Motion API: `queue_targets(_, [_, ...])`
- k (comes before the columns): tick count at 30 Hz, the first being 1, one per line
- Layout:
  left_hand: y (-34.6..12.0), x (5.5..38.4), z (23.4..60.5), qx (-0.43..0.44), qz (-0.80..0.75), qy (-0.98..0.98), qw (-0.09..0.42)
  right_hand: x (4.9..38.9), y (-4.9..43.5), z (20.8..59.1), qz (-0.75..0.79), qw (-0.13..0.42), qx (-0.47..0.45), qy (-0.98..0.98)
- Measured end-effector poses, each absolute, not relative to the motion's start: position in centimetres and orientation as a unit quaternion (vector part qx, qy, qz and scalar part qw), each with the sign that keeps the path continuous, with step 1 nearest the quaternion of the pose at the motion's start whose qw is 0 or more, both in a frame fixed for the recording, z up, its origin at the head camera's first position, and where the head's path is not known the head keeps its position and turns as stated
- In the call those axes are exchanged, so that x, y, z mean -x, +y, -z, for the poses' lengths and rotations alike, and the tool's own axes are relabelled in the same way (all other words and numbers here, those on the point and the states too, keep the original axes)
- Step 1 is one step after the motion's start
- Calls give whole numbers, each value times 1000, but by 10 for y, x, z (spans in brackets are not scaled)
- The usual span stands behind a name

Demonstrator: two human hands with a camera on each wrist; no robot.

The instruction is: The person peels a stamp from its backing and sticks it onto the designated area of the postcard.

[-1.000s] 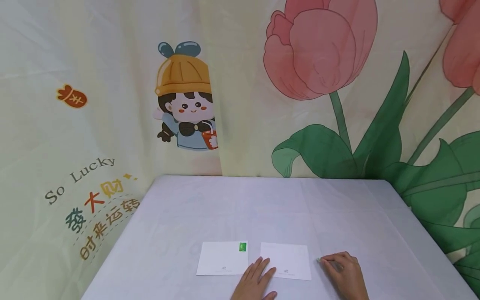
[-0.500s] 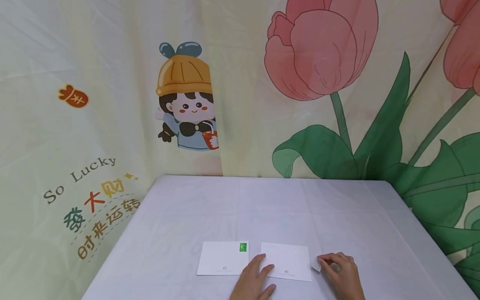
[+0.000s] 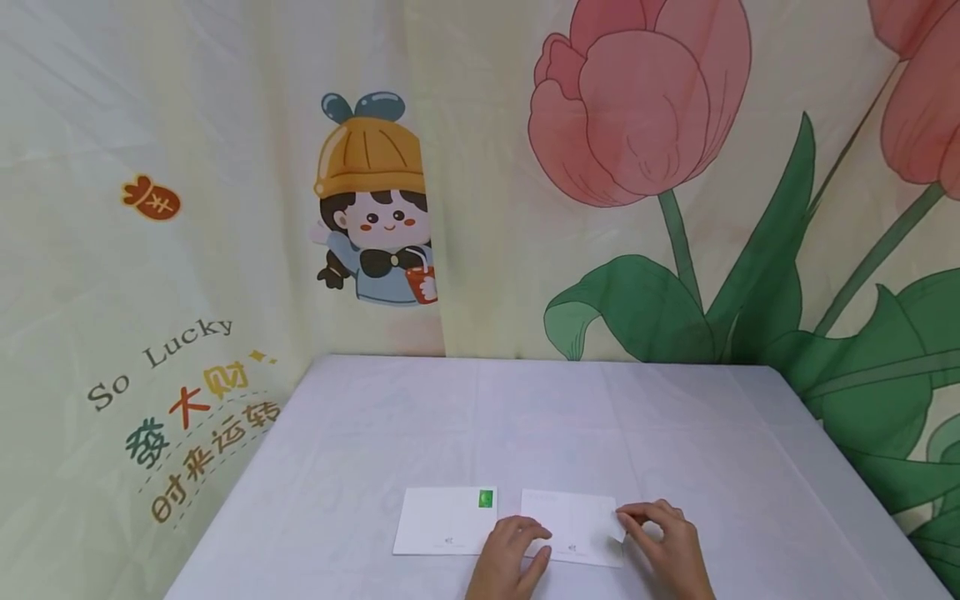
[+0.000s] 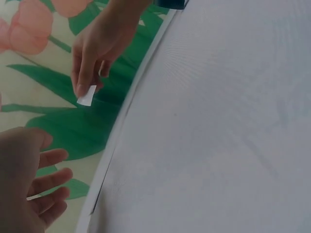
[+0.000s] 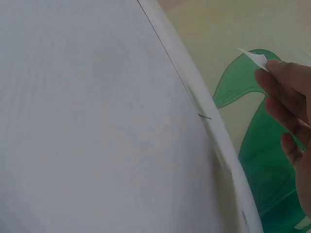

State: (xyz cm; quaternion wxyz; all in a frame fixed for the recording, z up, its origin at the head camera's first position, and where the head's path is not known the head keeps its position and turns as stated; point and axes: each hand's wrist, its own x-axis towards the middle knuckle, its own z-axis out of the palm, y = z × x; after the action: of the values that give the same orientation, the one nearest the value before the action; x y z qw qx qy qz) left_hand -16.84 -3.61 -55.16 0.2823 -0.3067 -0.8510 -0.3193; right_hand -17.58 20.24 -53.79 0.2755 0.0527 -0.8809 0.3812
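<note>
Two white envelopes lie side by side on the table: the left envelope (image 3: 438, 525) bears a green stamp (image 3: 486, 498) in its upper right corner, while the right envelope (image 3: 572, 517) shows only faint print. Over that one's right edge, my right hand (image 3: 667, 543) pinches a small stamp (image 4: 87, 96) between thumb and forefinger, its white side showing in both wrist views. My left hand (image 3: 510, 557) sits at the right envelope's lower left corner, fingers loosely bent, holding nothing; whether the fingertips touch the paper I cannot tell.
A white cloth covers the table (image 3: 450, 417). Behind it hangs a curtain (image 3: 495, 275) printed with tulips, a cartoon child and lettering. In the left wrist view, a dark object (image 4: 170, 4) is cut off at the top edge.
The right hand has moved left with the stamp, from beside the right envelope to over its edge. The stamp has turned from green to white side. The left hand's fingers have bent and drawn in.
</note>
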Motion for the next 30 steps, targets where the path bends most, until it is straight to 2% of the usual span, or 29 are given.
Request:
queue_targets(5, [-29,165,547,287,358,-850,259,175,189,531,-400,263,-63,-876])
queue_targets(19, [-22,162,538,220,507,-830,83,175,153,517,-451,230,-139,-851])
queue_targets(22, [-22,161,537,208,533,-816,82,175,149,518,-458,234,-165,-841])
queue_targets(30, [-22,160,537,206,551,-800,122,175,145,518,-465,253,-196,-826])
